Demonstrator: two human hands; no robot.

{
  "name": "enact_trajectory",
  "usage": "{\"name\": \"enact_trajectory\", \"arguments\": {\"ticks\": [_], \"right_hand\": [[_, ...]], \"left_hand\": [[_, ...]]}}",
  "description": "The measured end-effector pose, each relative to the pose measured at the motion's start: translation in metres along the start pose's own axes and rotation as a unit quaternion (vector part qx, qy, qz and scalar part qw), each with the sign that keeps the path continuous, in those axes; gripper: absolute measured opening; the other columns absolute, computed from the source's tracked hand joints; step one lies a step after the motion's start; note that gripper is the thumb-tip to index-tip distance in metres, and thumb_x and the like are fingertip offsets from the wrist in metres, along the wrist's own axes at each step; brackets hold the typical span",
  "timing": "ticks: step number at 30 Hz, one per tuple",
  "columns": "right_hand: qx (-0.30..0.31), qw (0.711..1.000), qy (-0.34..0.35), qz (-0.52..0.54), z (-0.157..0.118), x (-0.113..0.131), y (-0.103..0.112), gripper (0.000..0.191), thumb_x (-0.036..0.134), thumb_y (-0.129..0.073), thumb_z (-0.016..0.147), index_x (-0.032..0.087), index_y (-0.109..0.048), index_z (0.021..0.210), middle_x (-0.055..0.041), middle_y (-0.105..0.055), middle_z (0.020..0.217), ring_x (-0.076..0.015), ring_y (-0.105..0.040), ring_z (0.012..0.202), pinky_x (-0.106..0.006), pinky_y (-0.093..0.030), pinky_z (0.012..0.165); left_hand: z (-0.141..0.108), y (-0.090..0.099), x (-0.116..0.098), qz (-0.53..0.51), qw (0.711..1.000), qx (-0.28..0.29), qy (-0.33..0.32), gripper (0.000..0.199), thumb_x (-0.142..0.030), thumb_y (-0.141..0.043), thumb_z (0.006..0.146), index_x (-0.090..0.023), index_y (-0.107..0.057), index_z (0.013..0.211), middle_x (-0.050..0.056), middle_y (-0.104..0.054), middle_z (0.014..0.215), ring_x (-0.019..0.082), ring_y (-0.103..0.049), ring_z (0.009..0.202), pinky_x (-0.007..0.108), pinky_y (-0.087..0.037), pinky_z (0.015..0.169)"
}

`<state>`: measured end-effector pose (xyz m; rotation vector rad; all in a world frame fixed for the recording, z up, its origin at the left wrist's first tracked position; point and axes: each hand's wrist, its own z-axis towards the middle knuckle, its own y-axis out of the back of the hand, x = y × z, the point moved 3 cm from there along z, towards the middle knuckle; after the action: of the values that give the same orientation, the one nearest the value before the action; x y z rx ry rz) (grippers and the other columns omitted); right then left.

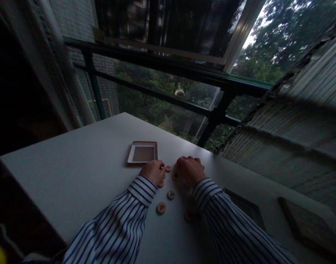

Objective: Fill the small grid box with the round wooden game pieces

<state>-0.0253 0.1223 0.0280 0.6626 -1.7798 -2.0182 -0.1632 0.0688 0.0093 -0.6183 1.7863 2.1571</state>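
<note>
Round xiangqi pieces lie loosely on the white table (82,176). My left hand (154,171) is closed, its fingers pressed together just right of the open box tray (131,156). Beside those fingertips are a red-marked piece (168,168) and another red-marked piece (161,183). My right hand (190,170) curls palm down over the table, with a piece (174,177) by its thumb; most of its fingertips are hidden. Between my forearms sit a dark-marked piece (170,194) and a larger red-marked piece (161,208). Another piece (188,216) lies in shadow by my right sleeve.
A dark, flat rectangular frame or lid (246,207) lies partly behind my right forearm. Farther right is a thick flat slab (308,223). A dark railing (156,95) and window stand past the table's far edge, with a pleated curtain (300,128) at right.
</note>
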Motion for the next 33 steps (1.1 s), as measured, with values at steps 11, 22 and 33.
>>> {"name": "enact_trajectory", "arguments": {"ticks": [11,22,33], "right_hand": [[-0.006,1.0,-0.012,0.017,0.004,0.0,0.0,0.02,0.024,-0.04,0.081,0.02,-0.06,0.08,-0.0068,-0.062,0.086,-0.0199,-0.052,0.085,-0.034,-0.028,0.074],[-0.035,0.898,-0.056,0.435,-0.001,-0.023,-0.005,0.031,0.043,-0.047,0.077,0.018,-0.062,0.086,-0.0049,-0.066,0.081,-0.0156,-0.059,0.073,-0.026,-0.042,0.063],[0.0,0.773,-0.073,0.63,-0.013,-0.021,0.001,0.033,0.041,-0.06,0.068,0.015,-0.063,0.088,-0.0066,-0.065,0.08,-0.0135,-0.058,0.07,-0.028,-0.044,0.067]], "left_hand": [[0.0,0.001,-0.006,-0.041,0.996,-0.071,-0.042,0.02,-0.024,-0.046,0.077,-0.017,-0.064,0.081,0.005,-0.065,0.081,0.016,-0.058,0.071,0.027,-0.044,0.068],[0.0,-0.003,-0.01,-0.085,0.987,-0.103,-0.087,0.022,-0.019,-0.051,0.073,-0.015,-0.06,0.093,0.005,-0.064,0.085,0.015,-0.059,0.071,0.028,-0.046,0.07],[-0.003,-0.012,-0.018,-0.123,0.971,-0.127,-0.16,0.032,-0.02,-0.056,0.072,-0.016,-0.053,0.103,0.005,-0.062,0.091,0.015,-0.058,0.076,0.03,-0.047,0.073]]}}
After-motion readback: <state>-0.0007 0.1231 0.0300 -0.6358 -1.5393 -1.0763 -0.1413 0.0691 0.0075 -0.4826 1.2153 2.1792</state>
